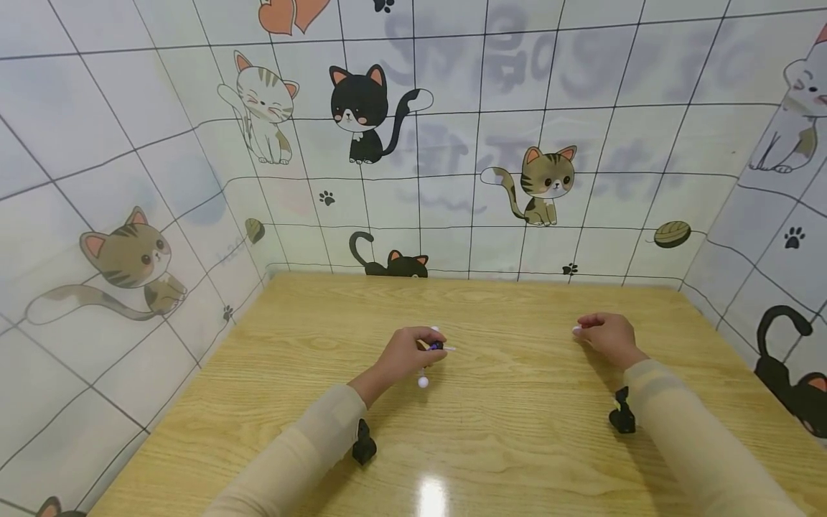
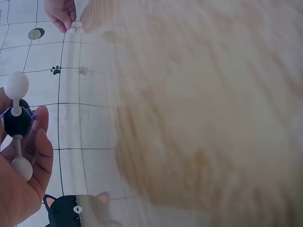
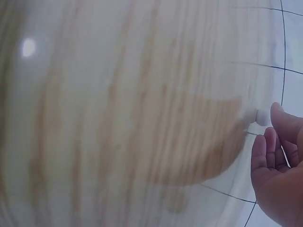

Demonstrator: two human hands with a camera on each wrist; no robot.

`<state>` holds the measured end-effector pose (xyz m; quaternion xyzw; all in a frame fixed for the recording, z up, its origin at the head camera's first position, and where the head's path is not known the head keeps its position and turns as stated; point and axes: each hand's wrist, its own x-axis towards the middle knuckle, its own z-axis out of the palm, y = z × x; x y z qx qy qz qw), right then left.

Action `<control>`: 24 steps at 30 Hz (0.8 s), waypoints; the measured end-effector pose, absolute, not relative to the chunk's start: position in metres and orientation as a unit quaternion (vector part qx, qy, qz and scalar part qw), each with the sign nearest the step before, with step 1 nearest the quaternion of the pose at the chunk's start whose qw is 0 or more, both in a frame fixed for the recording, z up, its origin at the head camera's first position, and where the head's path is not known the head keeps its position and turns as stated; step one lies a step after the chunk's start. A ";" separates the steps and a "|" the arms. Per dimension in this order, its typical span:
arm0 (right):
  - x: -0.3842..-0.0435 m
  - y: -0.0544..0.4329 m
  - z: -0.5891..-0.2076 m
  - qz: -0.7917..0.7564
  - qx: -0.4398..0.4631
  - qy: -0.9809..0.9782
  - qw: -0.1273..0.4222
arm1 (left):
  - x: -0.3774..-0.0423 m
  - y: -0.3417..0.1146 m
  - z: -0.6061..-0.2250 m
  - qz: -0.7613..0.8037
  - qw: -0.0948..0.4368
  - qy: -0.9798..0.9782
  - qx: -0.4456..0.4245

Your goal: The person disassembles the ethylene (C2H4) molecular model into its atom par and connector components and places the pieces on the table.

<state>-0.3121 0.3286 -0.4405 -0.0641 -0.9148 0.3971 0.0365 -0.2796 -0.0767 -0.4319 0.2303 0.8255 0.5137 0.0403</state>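
Observation:
My left hand (image 1: pixel 402 355) grips a ball-and-stick molecular model. At its middle is a black ball (image 2: pixel 18 123) with purple pieces beside it. In the left wrist view one white ball (image 2: pixel 17 85) stands above the black one and another white ball (image 2: pixel 22 169) below, each joined by a pale stick. A further pale stick (image 1: pixel 450 349) sticks out to the right past the fingertips in the head view. Over the table's right side, my right hand (image 1: pixel 607 339) pinches a small white ball (image 1: pixel 577 328) between thumb and fingers. In the right wrist view this ball (image 3: pixel 262 117) shows at the thumb tip.
Both hands are over a glossy wooden table (image 1: pixel 504 431). Behind it and along both sides stand walls with a tile-and-cat print (image 1: pixel 446 158). A black wrist device (image 1: pixel 365 444) hangs under the left sleeve, and a similar device (image 1: pixel 622 413) under the right.

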 end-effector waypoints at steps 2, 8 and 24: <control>-0.310 0.328 -0.439 0.403 -0.064 -0.913 0.032 | -0.280 -0.076 -0.432 0.515 0.045 0.824 0.232; -0.308 0.324 -0.434 0.426 -0.040 -0.903 0.039 | -0.281 -0.076 -0.434 0.507 0.047 0.827 0.238; -0.297 0.296 -0.431 0.458 -0.010 -0.889 0.027 | -0.271 -0.073 -0.427 0.525 0.061 0.814 0.241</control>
